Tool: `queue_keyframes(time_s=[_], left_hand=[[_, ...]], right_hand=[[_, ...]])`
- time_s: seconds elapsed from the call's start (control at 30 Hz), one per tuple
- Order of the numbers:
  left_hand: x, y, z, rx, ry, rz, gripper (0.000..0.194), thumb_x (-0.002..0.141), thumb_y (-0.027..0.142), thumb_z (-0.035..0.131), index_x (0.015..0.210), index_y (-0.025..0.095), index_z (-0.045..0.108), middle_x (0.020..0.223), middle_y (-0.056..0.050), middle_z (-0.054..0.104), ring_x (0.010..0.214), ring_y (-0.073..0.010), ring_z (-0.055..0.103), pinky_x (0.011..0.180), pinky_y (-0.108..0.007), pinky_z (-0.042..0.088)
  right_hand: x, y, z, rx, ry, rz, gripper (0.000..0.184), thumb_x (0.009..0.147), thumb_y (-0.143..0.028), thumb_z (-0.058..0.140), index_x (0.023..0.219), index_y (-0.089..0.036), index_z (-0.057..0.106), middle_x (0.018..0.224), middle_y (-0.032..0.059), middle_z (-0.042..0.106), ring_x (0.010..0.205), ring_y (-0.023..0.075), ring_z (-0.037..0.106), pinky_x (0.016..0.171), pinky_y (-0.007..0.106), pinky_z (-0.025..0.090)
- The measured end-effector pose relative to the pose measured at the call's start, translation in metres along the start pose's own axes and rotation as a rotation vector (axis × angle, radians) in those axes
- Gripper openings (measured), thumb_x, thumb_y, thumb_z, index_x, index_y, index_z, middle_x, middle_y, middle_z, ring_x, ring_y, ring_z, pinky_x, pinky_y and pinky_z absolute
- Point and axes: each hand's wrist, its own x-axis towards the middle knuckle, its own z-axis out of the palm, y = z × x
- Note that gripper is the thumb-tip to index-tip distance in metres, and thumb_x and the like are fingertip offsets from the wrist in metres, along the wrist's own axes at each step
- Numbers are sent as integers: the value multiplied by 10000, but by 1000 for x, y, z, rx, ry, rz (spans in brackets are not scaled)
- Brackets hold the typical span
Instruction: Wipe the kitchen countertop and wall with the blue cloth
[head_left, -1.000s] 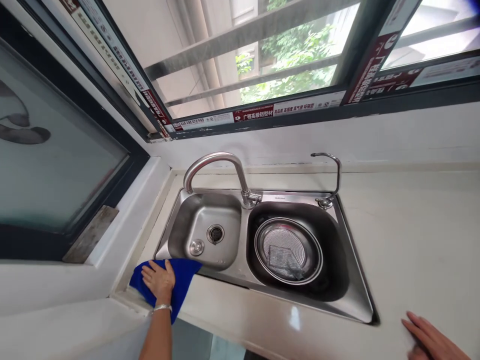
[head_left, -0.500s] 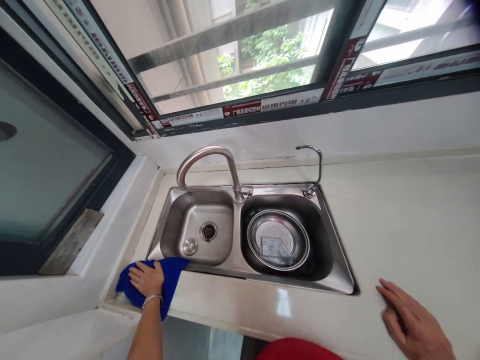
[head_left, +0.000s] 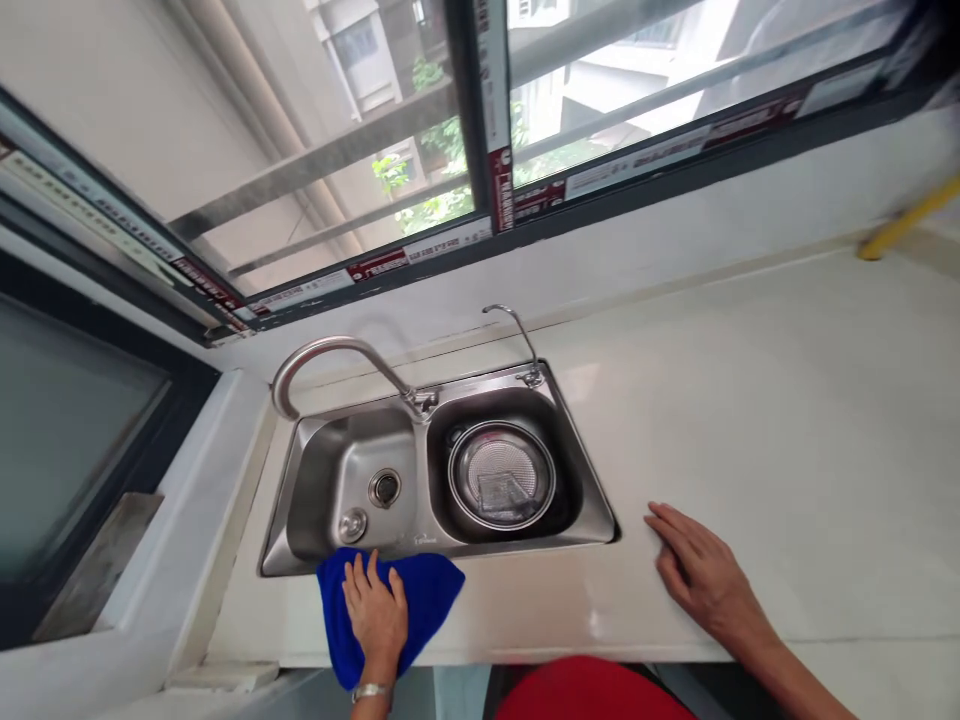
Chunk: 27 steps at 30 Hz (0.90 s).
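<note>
My left hand [head_left: 376, 612] lies flat with spread fingers on a blue cloth [head_left: 435, 590], pressing it to the counter in front of the left basin. A metal bracelet circles that wrist. My right hand [head_left: 701, 565] rests on the pale countertop [head_left: 720, 430] to the right of the sink, fingers stretched out and thumb tucked beneath, with nothing in it. Between and beyond the hands is the steel double sink [head_left: 420, 548]. In its right basin sits a round metal colander [head_left: 501, 458] with a clear, crinkled packet [head_left: 504, 495] inside.
A curved faucet [head_left: 341, 345] rises behind the left basin, and a thin spout [head_left: 517, 325] stands behind the right one. A loose drain strainer [head_left: 352, 525] lies in the left basin. Windows line the back wall. A yellow pipe [head_left: 911, 220] meets the counter at far right.
My left hand has slid the blue cloth rightward from the left corner to the sink's front edge. The view has turned right. My right hand still rests beside the sink.
</note>
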Motion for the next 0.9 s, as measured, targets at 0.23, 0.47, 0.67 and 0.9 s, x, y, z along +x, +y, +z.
queue_keyframes(time_s=[0.23, 0.47, 0.67, 0.9], left_hand=[[-31, 73, -3, -93, 7, 277, 439, 954, 324, 403, 1294, 111, 582, 1336, -162, 597, 1349, -316, 473, 1174, -556, 381], [-49, 141, -2, -160, -26, 653, 490, 930, 275, 463, 1409, 176, 484, 1430, -137, 541, 1386, -285, 449, 1175, -555, 395], [-57, 228, -12, -231, -154, 916, 604, 927, 284, 474, 1512, 214, 338, 1524, -127, 473, 1439, -273, 405, 1182, -522, 416], [-77, 323, -8, -292, -90, 965, 729, 934, 299, 478, 1563, 146, 143, 1634, -257, 193, 1505, -380, 235, 1162, -578, 421]], right_hand=[[5, -6, 0, -5, 40, 7, 495, 897, -157, 444, 1390, -189, 476, 1449, 93, 540, 1331, 243, 503, 1084, 455, 448], [12, -10, 1, 127, 102, 76, 521, 888, -117, 448, 1399, -211, 477, 1411, 80, 574, 1321, 219, 512, 1091, 447, 472], [7, -6, -20, 134, 366, 259, 425, 902, -85, 423, 1293, -211, 535, 1286, 86, 644, 1189, 189, 591, 987, 398, 533], [-60, 53, -81, -87, 416, 554, 380, 920, -177, 443, 1279, -212, 564, 1344, 102, 614, 1197, 242, 603, 1014, 455, 507]])
